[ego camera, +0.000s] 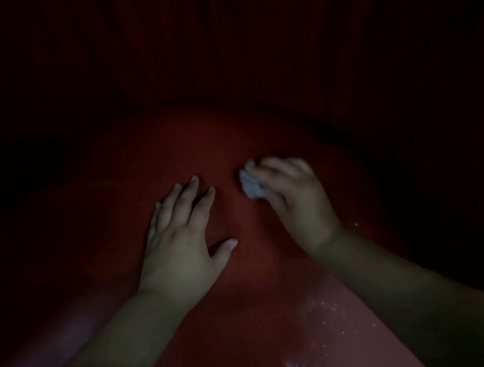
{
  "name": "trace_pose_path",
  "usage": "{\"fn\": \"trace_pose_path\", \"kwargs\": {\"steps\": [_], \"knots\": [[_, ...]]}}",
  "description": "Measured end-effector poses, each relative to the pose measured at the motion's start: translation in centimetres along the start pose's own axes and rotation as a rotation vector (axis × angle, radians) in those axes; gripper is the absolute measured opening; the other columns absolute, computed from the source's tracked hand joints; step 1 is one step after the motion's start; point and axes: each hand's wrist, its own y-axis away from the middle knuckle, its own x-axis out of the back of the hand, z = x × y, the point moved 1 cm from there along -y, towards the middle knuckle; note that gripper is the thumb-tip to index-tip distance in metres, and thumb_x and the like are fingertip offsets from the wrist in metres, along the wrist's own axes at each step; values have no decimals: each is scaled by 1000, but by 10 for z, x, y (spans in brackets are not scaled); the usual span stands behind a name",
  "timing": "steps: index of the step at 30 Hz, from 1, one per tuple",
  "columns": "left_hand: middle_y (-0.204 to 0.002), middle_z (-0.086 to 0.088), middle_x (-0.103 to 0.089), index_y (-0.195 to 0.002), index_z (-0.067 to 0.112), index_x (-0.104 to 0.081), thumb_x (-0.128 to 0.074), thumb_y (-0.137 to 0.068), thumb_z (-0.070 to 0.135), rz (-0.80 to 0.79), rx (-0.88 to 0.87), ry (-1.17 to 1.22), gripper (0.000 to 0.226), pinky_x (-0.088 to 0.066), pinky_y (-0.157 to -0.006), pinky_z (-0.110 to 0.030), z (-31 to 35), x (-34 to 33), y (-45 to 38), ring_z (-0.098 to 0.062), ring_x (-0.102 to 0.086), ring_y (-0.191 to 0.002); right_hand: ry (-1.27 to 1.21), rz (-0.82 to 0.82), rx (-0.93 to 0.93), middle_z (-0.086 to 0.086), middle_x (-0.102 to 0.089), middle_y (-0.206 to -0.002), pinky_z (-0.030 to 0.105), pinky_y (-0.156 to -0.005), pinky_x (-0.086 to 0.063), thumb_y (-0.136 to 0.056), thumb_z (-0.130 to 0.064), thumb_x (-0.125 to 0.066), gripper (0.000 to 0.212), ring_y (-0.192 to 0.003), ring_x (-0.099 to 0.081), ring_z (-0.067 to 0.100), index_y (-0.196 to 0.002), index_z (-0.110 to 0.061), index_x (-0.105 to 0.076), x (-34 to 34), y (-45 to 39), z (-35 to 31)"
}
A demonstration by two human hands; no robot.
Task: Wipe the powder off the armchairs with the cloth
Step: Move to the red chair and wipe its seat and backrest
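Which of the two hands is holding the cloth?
The right hand grips the bunched grey cloth; the left hand rests flat with spread fingers on the red seat, holding nothing.

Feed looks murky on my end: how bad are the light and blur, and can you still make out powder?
Head view: very dim, edges nearly black, only the red seat lit. Right hand and cloth are motion-blurred; left hand is sharp, flat on the seat. Pale powder shows near the bottom.
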Motion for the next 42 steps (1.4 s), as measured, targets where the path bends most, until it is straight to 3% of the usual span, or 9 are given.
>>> {"fn": "trace_pose_path", "kwargs": {"steps": [5, 7, 9, 15, 20, 26, 31, 37, 42], "knots": [[-160, 13, 0, -151, 32, -20, -57, -81, 59, -3, -24, -1, 83, 7, -115, -30, -1, 3, 4, -8, 9, -146, 73, 177, -196, 10, -64, -106, 1, -91, -24, -85, -7, -59, 38, -94, -57, 31, -122, -14, -65, 16, 13, 32], [-160, 12, -2, -151, 31, -22, -59, -81, 58, 3, -24, -9, 84, 4, -115, -31, -1, 1, 5, -9, 7, -146, 46, 242, -244, 14, -64, -106, 9, -91, -35, -83, -6, -59, 37, -95, -56, 34, -120, -12, -67, 3, -10, 21], [-161, 11, -4, -151, 29, -23, -61, -81, 56, 1, -19, -12, 84, 2, -116, -31, 0, 0, 9, -10, 5, -147, 47, 180, -102, 15, -64, -103, 28, -86, -44, -82, -8, -62, 35, -90, -56, 35, -115, -11, -69, -14, -9, -7], [-160, 13, -1, -152, 28, -19, -61, -82, 55, -26, -29, -9, 86, 5, -114, -29, 4, -5, 28, -7, 9, -146, 37, 26, 73, 7, -65, -106, 27, -85, -43, -89, -19, -56, 28, -93, -57, 26, -113, -16, -71, 9, 69, -2], [-160, 14, 3, -152, 28, -15, -57, -85, 55, -41, -47, -19, 85, 7, -116, -29, 8, -12, 45, -6, 13, -146, 107, 216, -184, 6, -64, -103, 3, -90, -25, -83, -12, -61, 36, -91, -57, 31, -118, -16, -68, 14, 48, 18], [-161, 10, -4, -152, 23, -20, -61, -84, 50, -55, -66, -31, 84, 5, -115, -30, 15, -16, 51, -10, 6, -147, 35, 27, 103, 5, -66, -108, 29, -81, -43, -93, -21, -55, 26, -92, -57, 23, -114, -20, -70, 10, 129, -12], [-160, 11, -1, -153, 23, -16, -57, -88, 44, -82, -101, -29, 80, -3, -121, -34, 26, -22, 56, -9, 8, -146, 146, 278, -268, 10, -63, -103, 18, -86, -34, -82, -6, -61, 37, -91, -55, 28, -117, -17, -69, 34, 112, 40], [-161, 10, -3, -153, 21, -16, -58, -88, 36, -104, -81, -14, 78, -11, -121, -38, 40, -27, 62, -12, 3, -147, 28, 182, -92, 4, -63, -107, 28, -83, -45, -93, -20, -53, 28, -93, -53, 20, -115, -20, -70, 18, 169, -15], [-160, 12, -1, -153, 22, -15, -57, -89, 37, -133, -99, -7, 78, -11, -121, -36, 43, -29, 68, -9, 4, -147, 80, 471, -364, 9, -62, -107, 39, -88, -46, -88, -8, -61, 32, -97, -57, 20, -119, -14, -67, 44, 168, 30]]}}
